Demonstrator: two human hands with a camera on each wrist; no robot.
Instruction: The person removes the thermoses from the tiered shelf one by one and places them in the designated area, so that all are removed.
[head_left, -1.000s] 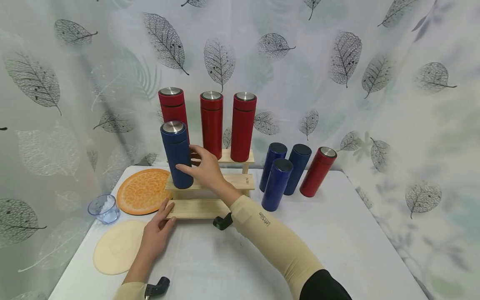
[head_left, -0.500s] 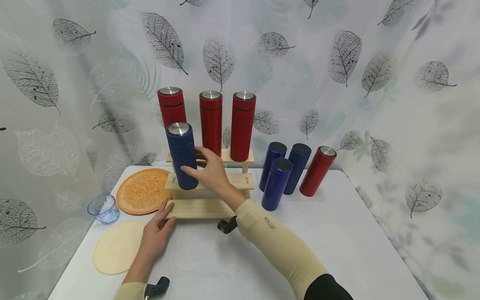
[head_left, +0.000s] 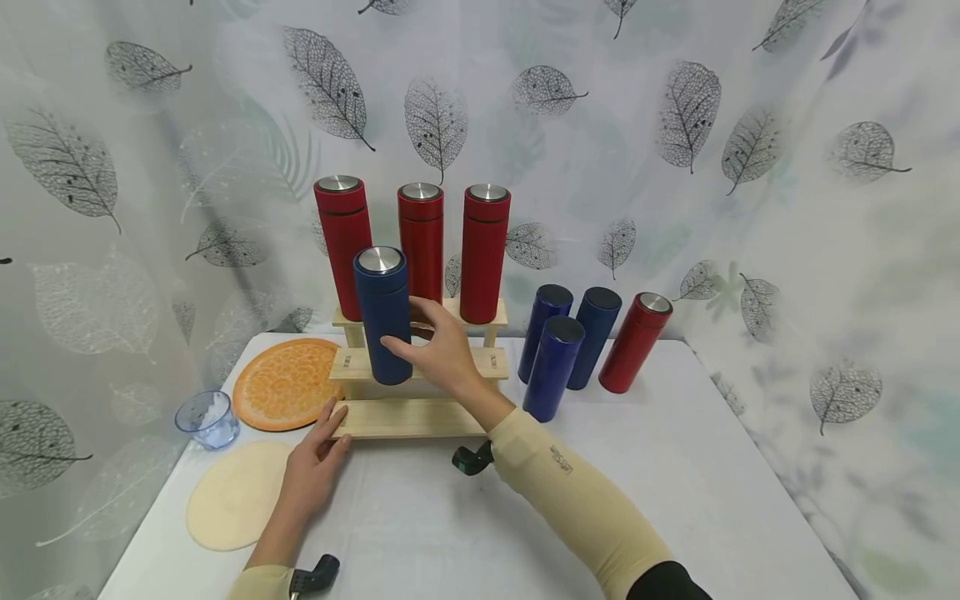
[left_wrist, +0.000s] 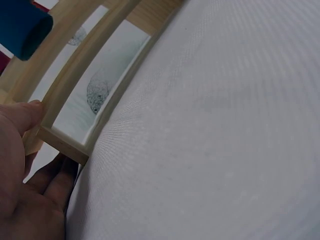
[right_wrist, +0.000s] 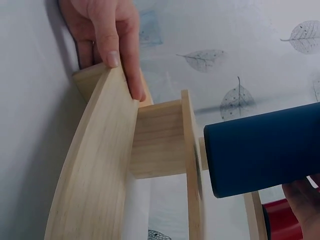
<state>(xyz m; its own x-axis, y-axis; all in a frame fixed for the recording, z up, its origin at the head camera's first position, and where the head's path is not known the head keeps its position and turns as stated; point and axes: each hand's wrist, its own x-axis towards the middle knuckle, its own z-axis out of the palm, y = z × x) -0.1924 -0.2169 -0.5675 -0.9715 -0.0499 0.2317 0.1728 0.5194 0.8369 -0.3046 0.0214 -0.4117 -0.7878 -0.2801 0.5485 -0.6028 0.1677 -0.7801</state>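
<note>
My right hand holds a blue thermos with a steel lid, thumb on the near side and fingers behind. The thermos stands nearly upright over the middle step of a three-step wooden rack. In the right wrist view its dark base is close to that step's edge. My left hand grips the left end of the bottom step; the left wrist view shows the thumb above and fingers beneath. Three red thermoses, left, middle and right, stand on the top step.
Right of the rack stand three blue thermoses and a red thermos. To the left lie an orange round mat and a cream disc, with a clear blue glass near the table's left edge.
My right hand has carried the blue thermos to the right and slightly nearer along the middle step, baring more of the left red thermos. My left hand has stayed on the rack.
</note>
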